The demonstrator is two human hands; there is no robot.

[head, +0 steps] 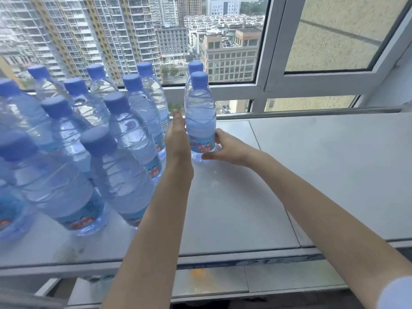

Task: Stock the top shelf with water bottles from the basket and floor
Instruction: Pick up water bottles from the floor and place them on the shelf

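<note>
A clear water bottle [200,112] with a blue cap stands upright on the grey top shelf [312,166], just right of the stocked group. My left hand [177,139] lies flat with straight fingers against the bottle's left side. My right hand [225,146] cups the bottle's base from the right, thumb in front and fingers wrapped towards the back. Directly behind this bottle stands another one [195,67], of which only the cap and shoulder show. Several more blue-capped bottles [124,139] fill the shelf's left half in rows.
Behind the shelf runs a window frame [265,85] with high-rise buildings outside. The shelf's front edge [223,257] crosses the lower view, and a lower shelf [223,284] shows beneath it. The shelf's right half is bare grey surface.
</note>
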